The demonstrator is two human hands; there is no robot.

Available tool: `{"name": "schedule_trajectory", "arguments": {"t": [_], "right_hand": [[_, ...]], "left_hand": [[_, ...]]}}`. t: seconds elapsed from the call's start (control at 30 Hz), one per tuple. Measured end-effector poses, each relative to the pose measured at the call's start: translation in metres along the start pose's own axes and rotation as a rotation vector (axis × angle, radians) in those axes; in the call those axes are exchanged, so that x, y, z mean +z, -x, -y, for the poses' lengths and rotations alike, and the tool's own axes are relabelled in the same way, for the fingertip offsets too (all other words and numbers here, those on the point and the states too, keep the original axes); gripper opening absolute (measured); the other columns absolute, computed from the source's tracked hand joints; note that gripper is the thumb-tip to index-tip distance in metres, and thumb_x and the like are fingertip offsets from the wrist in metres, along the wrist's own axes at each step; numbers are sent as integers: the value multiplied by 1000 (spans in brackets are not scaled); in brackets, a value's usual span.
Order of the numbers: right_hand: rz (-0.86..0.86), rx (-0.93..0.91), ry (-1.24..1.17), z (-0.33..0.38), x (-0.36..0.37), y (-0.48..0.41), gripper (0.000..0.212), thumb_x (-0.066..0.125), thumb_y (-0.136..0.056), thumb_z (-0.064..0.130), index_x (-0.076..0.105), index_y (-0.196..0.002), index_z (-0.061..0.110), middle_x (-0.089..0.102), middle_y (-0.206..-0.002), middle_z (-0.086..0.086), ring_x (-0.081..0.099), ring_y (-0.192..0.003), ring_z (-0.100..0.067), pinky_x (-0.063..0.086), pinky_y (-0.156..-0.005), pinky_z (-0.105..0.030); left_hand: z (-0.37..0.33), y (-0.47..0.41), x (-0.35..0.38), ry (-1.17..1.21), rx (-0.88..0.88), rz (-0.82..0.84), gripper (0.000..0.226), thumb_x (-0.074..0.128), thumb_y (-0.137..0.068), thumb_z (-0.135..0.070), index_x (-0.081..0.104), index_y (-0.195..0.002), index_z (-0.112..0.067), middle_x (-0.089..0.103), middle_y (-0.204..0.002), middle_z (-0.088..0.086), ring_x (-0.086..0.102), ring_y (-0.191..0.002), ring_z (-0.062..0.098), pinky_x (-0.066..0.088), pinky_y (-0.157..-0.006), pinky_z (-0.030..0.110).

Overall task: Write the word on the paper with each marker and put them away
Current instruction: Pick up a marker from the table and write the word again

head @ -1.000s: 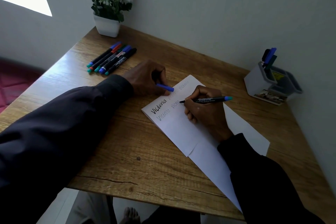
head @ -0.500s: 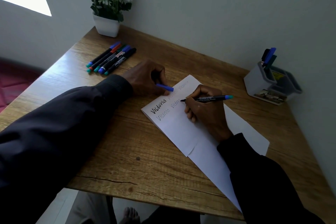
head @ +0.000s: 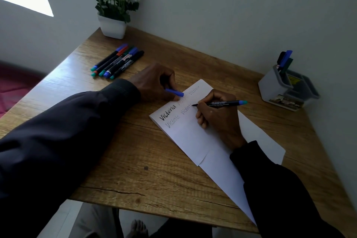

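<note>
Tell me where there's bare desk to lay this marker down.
Bare wood lies between the paper and the near table edge, and between the paper and the grey organizer. Crowded: loose markers by the plant pot; left hand and right hand at the paper's far end.

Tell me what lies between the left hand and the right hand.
Head view: the white paper with written words lies between the left hand and the right hand holding a marker. The left hand's blue cap reaches its edge.
</note>
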State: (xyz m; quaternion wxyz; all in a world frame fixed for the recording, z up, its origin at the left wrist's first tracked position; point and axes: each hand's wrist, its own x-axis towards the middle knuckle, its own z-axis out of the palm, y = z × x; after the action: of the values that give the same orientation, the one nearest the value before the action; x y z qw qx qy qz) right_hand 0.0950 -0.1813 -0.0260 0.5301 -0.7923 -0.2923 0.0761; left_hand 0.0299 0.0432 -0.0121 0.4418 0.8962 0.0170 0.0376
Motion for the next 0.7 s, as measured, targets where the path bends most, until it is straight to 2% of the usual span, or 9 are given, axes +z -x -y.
{"name": "schedule_trajectory", "arguments": {"t": [0.13,0.3,0.47,0.6,0.7], "right_hand": [[2,-9,0,-1,0,0,10,70,-93,4,68,-87,-4,71,-69,-15,67,-51,-29,56,-46,-31],[-33,18,-18,1,0,-1,12,71,-91,2,64,-84,-5,71,-65,-11,67,-48,-27,55,-46,-30],[-98,39,-196,-2,-4,-2,7,65,-96,3,65,-90,0,72,-70,-13,67,-53,-24,55,-48,-30],[-81,79,-325,-2,-9,-6,10,63,-97,2,66,-101,-6,72,-77,-17,66,-59,-24,56,-54,-31],[-52,66,-419,-1,-11,-7,12,61,-97,1,71,-102,-3,71,-82,-19,66,-66,-26,56,-59,-31]], "left_hand": [[0,-1,0,-7,-5,-6,20,80,-78,-20,67,-90,-10,68,-88,-6,62,-78,0,47,-63,5],[0,-1,0,-12,-5,-4,20,80,-78,-22,67,-90,-11,69,-89,-5,62,-79,1,48,-63,8],[-1,0,0,-17,3,-13,18,81,-77,-21,67,-87,-14,69,-89,-5,64,-83,7,49,-64,10],[-1,1,0,-13,18,-16,19,81,-77,-21,67,-87,-12,69,-88,-5,64,-80,5,49,-64,10],[-1,1,-1,5,40,-28,18,81,-78,-19,68,-87,-10,69,-85,-6,63,-79,3,48,-64,7]]}}
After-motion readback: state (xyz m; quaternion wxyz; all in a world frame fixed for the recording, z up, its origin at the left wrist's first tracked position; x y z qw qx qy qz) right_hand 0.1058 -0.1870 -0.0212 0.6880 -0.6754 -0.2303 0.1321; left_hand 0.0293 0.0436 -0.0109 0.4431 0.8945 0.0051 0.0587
